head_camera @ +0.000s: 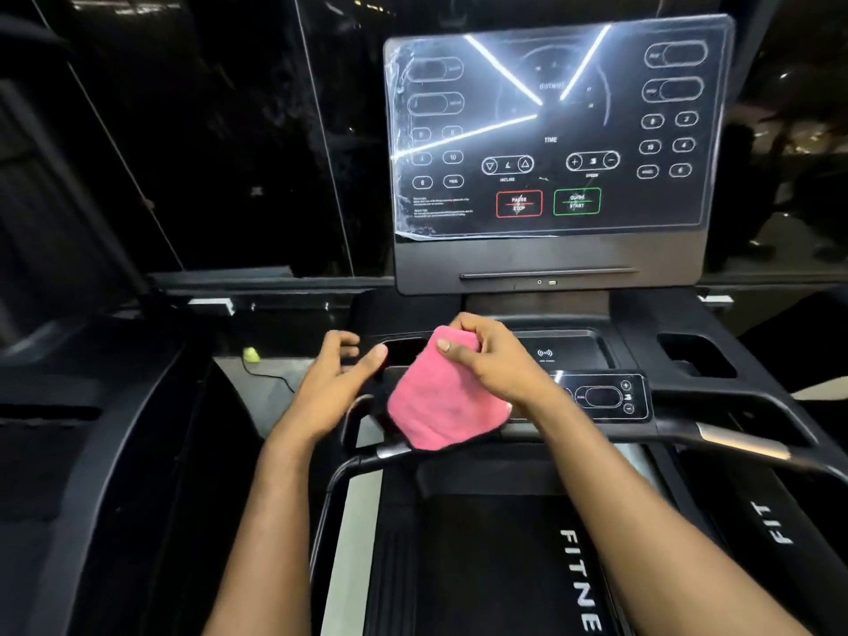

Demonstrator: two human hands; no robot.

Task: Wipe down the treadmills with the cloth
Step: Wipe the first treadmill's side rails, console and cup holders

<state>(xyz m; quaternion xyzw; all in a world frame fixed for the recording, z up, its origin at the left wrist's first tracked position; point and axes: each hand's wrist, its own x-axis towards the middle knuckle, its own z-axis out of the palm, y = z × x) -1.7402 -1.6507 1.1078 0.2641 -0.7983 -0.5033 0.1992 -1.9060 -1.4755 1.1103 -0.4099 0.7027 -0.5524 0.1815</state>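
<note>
Right hand (488, 360) pinches the pink cloth (447, 401) at its top edge, thumb and fingers curled over the fold. The cloth drapes down the front of the treadmill (482, 553) console, low and left of centre. Left hand (339, 374) hovers just beside it, fingers spread and relaxed, holding nothing.

That cloth looks soft, light and floppy. It will likely bunch up unless it's folded into a pad and pressed flat under the palm, so a hold across the middle seems better for wiping.

Edges to mind — the small button panel (605, 397) just right of the cloth, the tray (592, 335) lip behind it, and the big screen (550, 130) above, whose film is wrinkled along the left side and could snag. Open room looks best along the handlebar (734, 445) and out toward the cup holder (693, 355).
</note>
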